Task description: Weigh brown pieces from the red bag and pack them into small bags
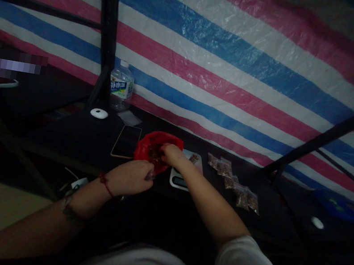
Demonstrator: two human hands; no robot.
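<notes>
A red plastic bag (151, 142) lies open on a dark table (93, 145), with small brown pieces inside. My right hand (170, 153) reaches into the bag's mouth, fingers curled among the pieces. My left hand (130, 177) is closed just in front of the bag, pinching a small clear plastic pouch at its fingertips. A red string bracelet circles my left wrist. Just right of the bag sits a small white digital scale (178, 180), partly hidden by my right forearm.
Several small filled clear pouches (234, 183) lie in a row right of the scale. A phone (126, 141) lies left of the bag; a water bottle (121, 86), a white round object (99, 113) and black frame poles (108, 26) stand behind. A striped tarp forms the backdrop.
</notes>
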